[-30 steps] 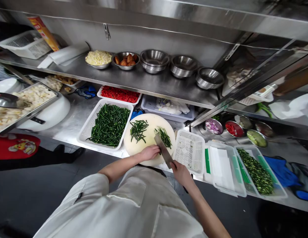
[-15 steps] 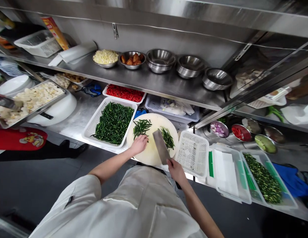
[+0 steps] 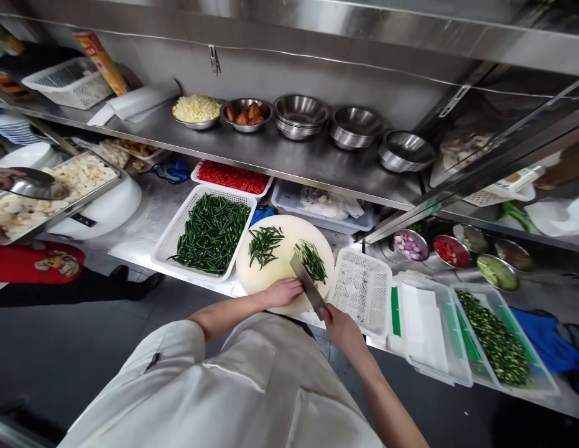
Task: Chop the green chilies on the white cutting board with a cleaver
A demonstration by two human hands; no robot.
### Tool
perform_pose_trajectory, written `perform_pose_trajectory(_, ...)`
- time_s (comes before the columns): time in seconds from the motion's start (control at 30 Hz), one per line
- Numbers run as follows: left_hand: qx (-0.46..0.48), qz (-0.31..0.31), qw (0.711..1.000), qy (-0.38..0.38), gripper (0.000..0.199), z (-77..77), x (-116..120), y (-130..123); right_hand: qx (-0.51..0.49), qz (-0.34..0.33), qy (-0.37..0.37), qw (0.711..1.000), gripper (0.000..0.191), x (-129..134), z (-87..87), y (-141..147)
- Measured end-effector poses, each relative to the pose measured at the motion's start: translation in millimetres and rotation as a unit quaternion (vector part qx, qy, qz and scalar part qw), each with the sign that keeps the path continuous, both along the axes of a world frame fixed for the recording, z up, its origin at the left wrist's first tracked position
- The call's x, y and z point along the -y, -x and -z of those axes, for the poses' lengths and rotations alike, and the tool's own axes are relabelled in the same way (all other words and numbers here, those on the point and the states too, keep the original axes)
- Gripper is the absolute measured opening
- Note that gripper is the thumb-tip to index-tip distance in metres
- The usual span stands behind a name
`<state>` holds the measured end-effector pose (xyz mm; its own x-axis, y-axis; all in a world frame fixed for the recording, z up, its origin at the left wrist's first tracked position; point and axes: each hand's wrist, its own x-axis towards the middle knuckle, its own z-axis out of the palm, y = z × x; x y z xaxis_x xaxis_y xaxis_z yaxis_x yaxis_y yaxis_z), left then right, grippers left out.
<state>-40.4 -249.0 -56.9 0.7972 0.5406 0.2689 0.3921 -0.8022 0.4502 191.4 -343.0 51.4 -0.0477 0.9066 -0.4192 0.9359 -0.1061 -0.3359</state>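
Observation:
My right hand point(image 3: 334, 318) grips a cleaver point(image 3: 308, 287) by its handle, with the blade slanting across a round white cutting board point(image 3: 289, 239). Close to the blade's left face, my left hand point(image 3: 285, 291) rests low over the board with its fingers curled together. Whatever lies under those fingers is hidden. Beyond the blade is a pile of cut green chili peppers point(image 3: 311, 261). Several whole green chili peppers point(image 3: 265, 246) form a loose heap on the board's left side.
A white basket of green peppers point(image 3: 153, 252) adjoins the board's left; a white perforated basket point(image 3: 364, 292) stands right. Behind are red peppers point(image 3: 233, 177) and a shelf point(image 3: 252, 149) with steel bowls. At far left, another person's hand point(image 3: 0, 180) holds a metal scoop point(image 3: 32, 183).
My left hand has left the green chili heap and come right, beside the blade. The cleaver has turned more edge-down. The other person's scoop has shifted over the tray.

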Motion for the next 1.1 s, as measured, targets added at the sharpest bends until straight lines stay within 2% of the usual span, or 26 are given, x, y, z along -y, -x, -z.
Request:
perform_pose_trajectory(0.1,-0.001,-0.005,1.000,0.009,0.028,-1.6,-0.7,6.4,0.008,-0.001,0.005,1.000,0.031,2.5,-11.4,-9.2)
perform_pose_trajectory(0.27,0.030,-0.062,0.996,0.058,0.030,-1.6,-3.4,17.6,0.006,0.036,-0.019,0.999,0.033,-6.9,-21.0,-17.9)
perform_pose_trajectory(0.5,0.028,-0.052,0.996,0.066,0.030,1.0,-8.0,-3.4,0.030,0.011,0.003,0.999,0.033,-3.8,-8.3,-10.7)
perform_pose_trajectory(0.67,0.011,-0.040,0.997,0.067,0.030,2.4,-8.5,-10.0,0.019,-0.004,0.006,1.000,0.030,3.3,4.7,-18.6)
perform_pose_trajectory(0.77,0.016,-0.033,0.997,0.068,0.030,3.9,-9.5,-10.0,0.008,0.010,-0.006,1.000,0.029,-13.4,15.8,-8.8)
perform_pose_trajectory(0.9,0.019,-0.017,0.997,0.073,0.026,4.7,-13.0,-11.9,-0.014,0.080,-0.033,0.996,0.034,-59.9,27.1,25.4)
perform_pose_trajectory(0.97,0.012,-0.005,0.998,0.064,0.025,1.2,-16.6,-7.0,-0.046,0.107,-0.060,0.991,0.039,-73.9,28.7,35.9)
perform_pose_trajectory(1.03,0.002,-0.035,0.998,0.043,0.025,-6.2,-22.0,6.7,-0.075,0.126,-0.086,0.985,0.043,-70.9,29.2,35.8)
perform_pose_trajectory(1.1,-0.009,-0.149,0.989,0.018,0.025,-15.6,-29.1,28.8,-0.102,0.133,-0.090,0.982,0.044,-52.2,30.2,27.3)
